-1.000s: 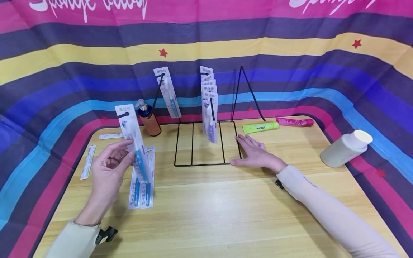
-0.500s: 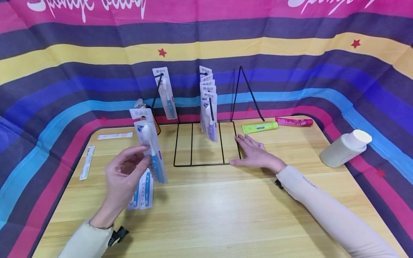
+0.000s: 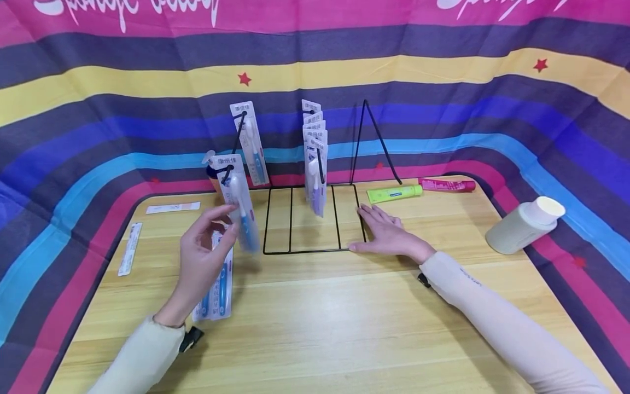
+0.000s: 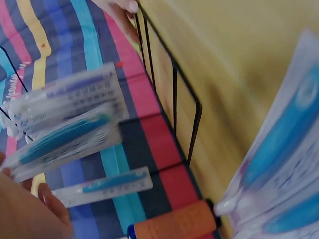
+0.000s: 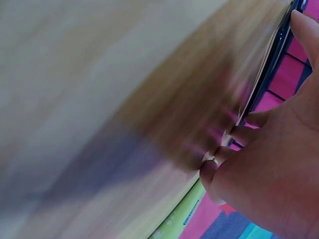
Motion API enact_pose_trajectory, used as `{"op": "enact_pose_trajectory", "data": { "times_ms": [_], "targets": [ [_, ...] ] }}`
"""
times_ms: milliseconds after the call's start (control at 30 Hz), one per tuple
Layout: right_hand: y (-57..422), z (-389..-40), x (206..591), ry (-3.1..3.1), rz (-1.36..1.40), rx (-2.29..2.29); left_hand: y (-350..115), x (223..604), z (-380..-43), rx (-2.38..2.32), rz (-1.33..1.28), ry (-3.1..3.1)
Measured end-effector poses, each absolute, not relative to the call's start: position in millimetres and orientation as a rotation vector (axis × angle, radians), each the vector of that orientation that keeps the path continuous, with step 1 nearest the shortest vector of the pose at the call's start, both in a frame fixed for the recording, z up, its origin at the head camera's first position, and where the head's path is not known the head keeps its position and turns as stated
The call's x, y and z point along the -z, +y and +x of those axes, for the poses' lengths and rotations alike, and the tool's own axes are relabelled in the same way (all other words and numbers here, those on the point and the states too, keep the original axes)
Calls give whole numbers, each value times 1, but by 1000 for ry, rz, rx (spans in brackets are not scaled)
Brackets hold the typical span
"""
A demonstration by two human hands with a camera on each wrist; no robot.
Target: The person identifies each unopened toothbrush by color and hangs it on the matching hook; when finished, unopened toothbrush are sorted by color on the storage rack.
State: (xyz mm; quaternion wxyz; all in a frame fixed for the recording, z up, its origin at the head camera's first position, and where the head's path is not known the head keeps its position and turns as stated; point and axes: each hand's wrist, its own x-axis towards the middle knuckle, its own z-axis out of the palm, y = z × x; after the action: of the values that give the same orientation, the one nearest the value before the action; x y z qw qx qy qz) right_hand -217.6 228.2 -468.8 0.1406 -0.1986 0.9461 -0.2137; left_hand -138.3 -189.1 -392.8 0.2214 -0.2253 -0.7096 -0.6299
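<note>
My left hand (image 3: 209, 249) pinches a blue packaged toothbrush (image 3: 241, 210) by the edge of its card, between thumb and fingers. The card's hang hole lines up with the front end of the left hook (image 3: 238, 135) on a black wire rack (image 3: 305, 251). Farther back on that hook hangs another blue packaged toothbrush (image 3: 253, 145). Several packaged toothbrushes (image 3: 316, 175), a purple one in front, hang from the middle hook. With fingers spread, my right hand (image 3: 386, 232) rests on the right side of the rack's base; the right wrist view shows its fingertips along the wire.
Blue packaged toothbrushes (image 3: 221, 290) lie under my left forearm. A pump bottle (image 4: 174, 221) stands behind the left hand. Two slim white packets (image 3: 172, 208) lie at the left, green (image 3: 394, 193) and pink (image 3: 447, 185) tubes behind the right hand, a grey bottle (image 3: 524, 227) far right.
My left hand has carried the packaged toothbrush rightward from above the lying ones to the left hook's front end, lifting it slightly at the last. The right hand has stayed on the rack.
</note>
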Motion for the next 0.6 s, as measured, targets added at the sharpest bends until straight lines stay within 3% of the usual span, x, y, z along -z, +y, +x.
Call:
{"op": "enact_pose_trajectory", "data": {
  "times_ms": [600],
  "targets": [
    [227, -216, 468, 2740, -575, 627, -191, 385, -238, 1886, -497, -2133]
  ]
}}
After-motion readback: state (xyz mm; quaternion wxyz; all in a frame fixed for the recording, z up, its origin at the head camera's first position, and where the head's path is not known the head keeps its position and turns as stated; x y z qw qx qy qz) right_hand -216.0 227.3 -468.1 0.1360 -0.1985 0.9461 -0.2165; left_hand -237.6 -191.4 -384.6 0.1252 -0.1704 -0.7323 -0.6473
